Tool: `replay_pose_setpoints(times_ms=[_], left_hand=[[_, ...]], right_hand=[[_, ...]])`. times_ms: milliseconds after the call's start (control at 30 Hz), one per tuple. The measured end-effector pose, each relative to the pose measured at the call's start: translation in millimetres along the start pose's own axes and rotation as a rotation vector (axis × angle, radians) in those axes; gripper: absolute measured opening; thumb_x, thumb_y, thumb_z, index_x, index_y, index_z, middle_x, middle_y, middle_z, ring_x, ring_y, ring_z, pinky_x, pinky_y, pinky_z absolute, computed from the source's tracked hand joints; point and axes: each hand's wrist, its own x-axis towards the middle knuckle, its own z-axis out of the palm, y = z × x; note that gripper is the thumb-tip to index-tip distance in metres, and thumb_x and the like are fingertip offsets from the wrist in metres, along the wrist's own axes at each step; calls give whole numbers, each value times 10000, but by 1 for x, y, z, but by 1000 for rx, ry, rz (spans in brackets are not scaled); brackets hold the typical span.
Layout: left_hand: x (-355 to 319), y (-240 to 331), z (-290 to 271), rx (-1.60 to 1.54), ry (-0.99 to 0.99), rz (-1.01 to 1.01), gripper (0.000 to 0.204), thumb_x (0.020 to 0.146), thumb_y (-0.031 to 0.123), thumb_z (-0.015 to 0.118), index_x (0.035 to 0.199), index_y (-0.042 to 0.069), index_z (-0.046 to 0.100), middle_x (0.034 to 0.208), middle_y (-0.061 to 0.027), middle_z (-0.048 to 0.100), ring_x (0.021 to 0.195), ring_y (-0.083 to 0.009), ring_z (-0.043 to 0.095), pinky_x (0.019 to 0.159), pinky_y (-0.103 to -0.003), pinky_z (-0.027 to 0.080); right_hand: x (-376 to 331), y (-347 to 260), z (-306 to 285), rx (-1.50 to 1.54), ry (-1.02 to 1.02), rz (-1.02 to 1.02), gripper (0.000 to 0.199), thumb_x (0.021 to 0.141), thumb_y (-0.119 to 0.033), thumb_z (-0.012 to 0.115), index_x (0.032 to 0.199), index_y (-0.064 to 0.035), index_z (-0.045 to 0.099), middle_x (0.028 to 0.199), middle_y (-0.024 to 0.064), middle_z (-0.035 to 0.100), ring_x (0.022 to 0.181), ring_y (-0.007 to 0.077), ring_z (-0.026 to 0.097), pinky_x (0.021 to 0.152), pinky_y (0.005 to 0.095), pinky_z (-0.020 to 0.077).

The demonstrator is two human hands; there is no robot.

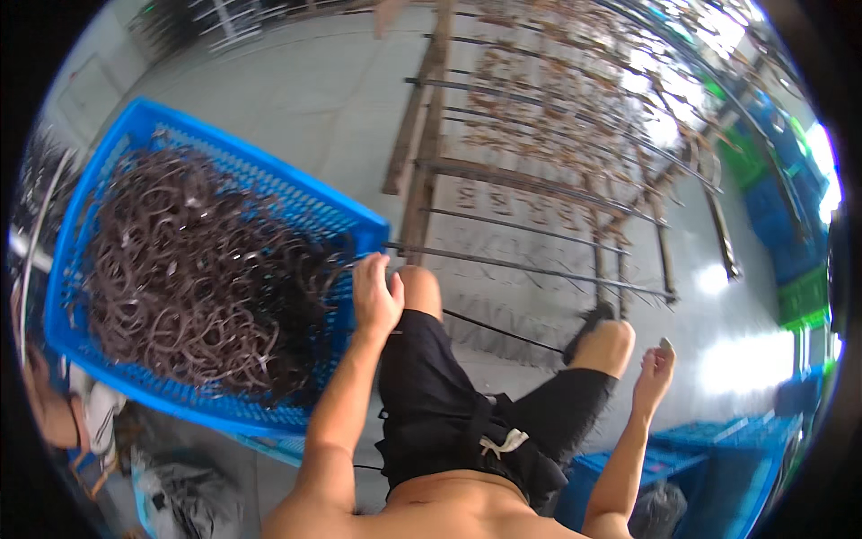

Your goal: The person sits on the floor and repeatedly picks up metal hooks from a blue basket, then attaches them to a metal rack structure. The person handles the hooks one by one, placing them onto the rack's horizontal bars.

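Filling a blue, perforated, rectangular plastic basket (260, 171) at the person's left, glossy dark-brown curled strips (180, 260)! The left hand (377, 295) is right beside its corner, fingers loosely open; the right hand (656, 370), well apart, has curled fingers, grip unclear. Ahead, a dark rod frame (503, 177) bears tan pieces (503, 135).

Dark, curled strips (180, 260) are carried in a blue basket (269, 180), heaped loosely from its left edge almost across to its right edge. Along the far edge and at the far right corner, the inner wall is left partly uncovered. The strips are seen as darkest toward the right edge. Brown pieces (507, 67) are borne in rows on a rack (429, 135), thickest toward its far end.
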Motion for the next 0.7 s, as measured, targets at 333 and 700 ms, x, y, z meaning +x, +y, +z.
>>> replay_pose_setpoints(times_ms=[333, 700], left_hand=[[-36, -77, -40, 650, -262, -700, 298, 775, 236, 632, 1022, 78, 575, 1158, -180, 463, 1058, -372, 444, 851, -480, 385], [-59, -10, -61, 297, -69, -430, 259, 798, 205, 600, 870, -40, 557, 1053, -215, 516, 1026, -375, 478, 879, -419, 391]], right_hand=[[-55, -94, 138, 225, -714, -218, 297, 805, -38, 593, 1098, -35, 543, 798, 33, 589, 708, 116, 557, 590, 250, 463], [-193, -178, 278, 622, -1231, -30, 448, 884, -349, 516, 1080, 52, 489, 977, 267, 531, 923, 369, 539, 830, 407, 431]])
